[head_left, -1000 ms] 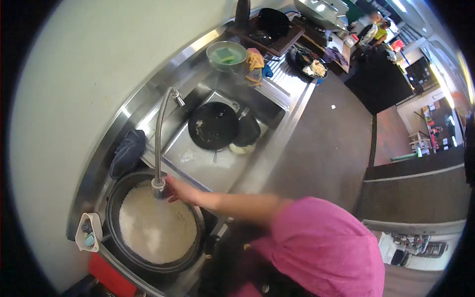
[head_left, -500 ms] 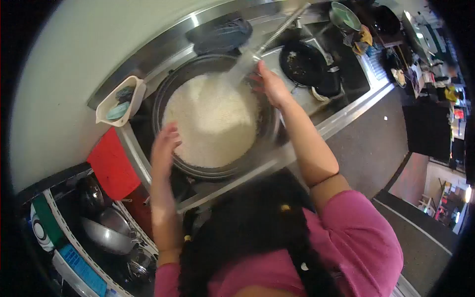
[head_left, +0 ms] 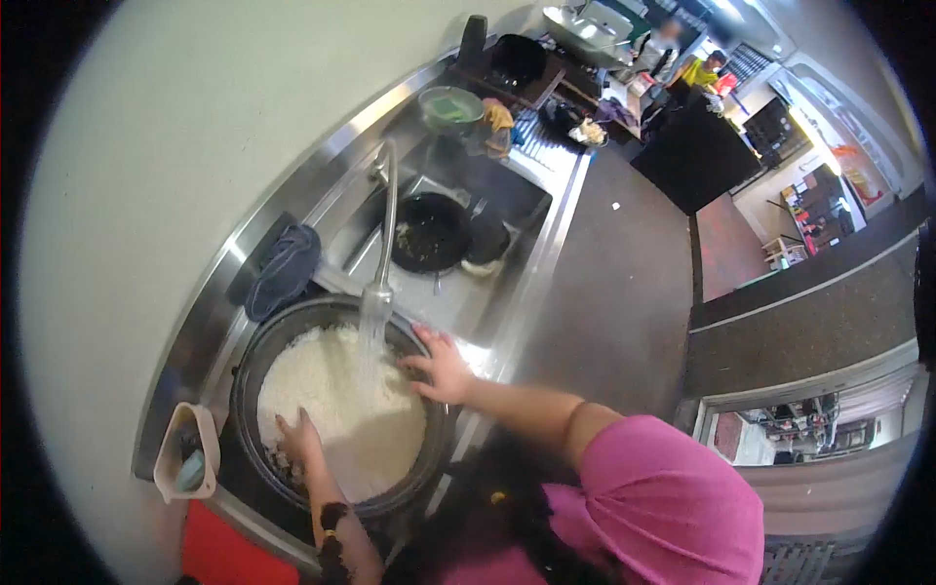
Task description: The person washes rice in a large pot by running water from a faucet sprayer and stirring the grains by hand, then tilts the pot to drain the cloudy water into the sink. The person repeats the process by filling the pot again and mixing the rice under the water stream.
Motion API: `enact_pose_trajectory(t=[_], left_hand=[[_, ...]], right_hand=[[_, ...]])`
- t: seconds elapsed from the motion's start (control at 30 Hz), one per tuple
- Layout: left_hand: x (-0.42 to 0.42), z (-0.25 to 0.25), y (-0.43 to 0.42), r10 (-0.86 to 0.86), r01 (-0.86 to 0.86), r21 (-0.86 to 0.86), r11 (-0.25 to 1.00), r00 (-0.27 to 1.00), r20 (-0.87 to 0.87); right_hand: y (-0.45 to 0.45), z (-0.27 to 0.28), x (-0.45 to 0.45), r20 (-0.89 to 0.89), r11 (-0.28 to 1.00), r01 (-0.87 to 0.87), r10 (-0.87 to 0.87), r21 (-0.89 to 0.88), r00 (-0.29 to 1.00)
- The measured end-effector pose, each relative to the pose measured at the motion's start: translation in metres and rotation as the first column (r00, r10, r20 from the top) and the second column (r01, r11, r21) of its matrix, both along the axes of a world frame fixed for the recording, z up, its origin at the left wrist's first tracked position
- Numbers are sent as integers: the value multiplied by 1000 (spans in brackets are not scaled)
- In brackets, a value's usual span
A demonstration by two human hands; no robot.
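A large dark pot (head_left: 255,327) holds a wide layer of white rice (head_left: 322,390), some of it under cloudy liquid. From the sprayer (head_left: 377,292) of a tall tap, water pours onto the rice. My left hand (head_left: 302,444) is at the near left of the pot, fingers apart and touching the rice. At the right rim, beside the stream, my right hand (head_left: 445,372) is open with its fingers spread and nothing in them. Whether its fingertips touch the pot wall is hard to tell.
A cream plastic tub (head_left: 171,478) with sponges stands left of the pot; a dark cloth (head_left: 285,271) lies behind it. In the sink area sits a black pan (head_left: 429,234) with food bits. A green-tinted bowl (head_left: 450,107) is farther along. Two people stand in the background.
The view has turned toward the room. My right hand has left the sprayer, which now hangs over the pot. My left hand has moved from the rim into the rice.
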State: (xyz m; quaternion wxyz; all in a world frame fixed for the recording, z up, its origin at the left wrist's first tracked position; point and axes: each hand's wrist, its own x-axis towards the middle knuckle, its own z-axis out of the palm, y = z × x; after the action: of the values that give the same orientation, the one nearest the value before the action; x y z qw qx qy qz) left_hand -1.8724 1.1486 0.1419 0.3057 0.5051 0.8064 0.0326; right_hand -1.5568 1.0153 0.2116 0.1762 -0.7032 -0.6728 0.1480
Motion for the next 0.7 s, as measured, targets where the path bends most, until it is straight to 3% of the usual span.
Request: enact_pose_trajectory(t=[0.07, 0.17, 0.27, 0.33, 0.4, 0.47, 0.6, 0.67, 0.7], left_hand=[[15, -9, 14, 39, -41, -34, 999, 998, -58], [29, -29, 20, -50, 51, -82, 995, 999, 19], [70, -17, 17, -125, 118, -95, 989, 990, -71], [86, -42, 13, -320, 320, -27, 947, 937, -140], [95, -46, 5, -405, 399, -96, 912, 913, -43], [103, -70, -16, -665, 673, 43, 739, 738, -118], [97, -30, -57, -758, 771, 122, 625, 637, -141], [94, -12, -61, -863, 865, 49, 499, 501, -69], [94, -15, -61, -864, 867, 50, 496, 498, -69]], right_hand=[[2, 6, 0, -13, 1000, 8, -8, 7, 1000], [-6, 0, -8, -68, 1000, -15, 15, 7, 998], [-5, -4, -7, -77, 999, -24, 26, 33, 997], [-5, -7, -7, -80, 999, -20, 23, 33, 997], [-7, -9, -7, -85, 999, -15, 18, 35, 996], [-6, -9, -4, -78, 997, -45, 49, 56, 996], [-7, -5, -4, -87, 997, -25, 31, 71, 996], [-6, -5, -3, -83, 997, -37, 42, 61, 996], [-7, -5, -2, -83, 997, -38, 44, 71, 996]])
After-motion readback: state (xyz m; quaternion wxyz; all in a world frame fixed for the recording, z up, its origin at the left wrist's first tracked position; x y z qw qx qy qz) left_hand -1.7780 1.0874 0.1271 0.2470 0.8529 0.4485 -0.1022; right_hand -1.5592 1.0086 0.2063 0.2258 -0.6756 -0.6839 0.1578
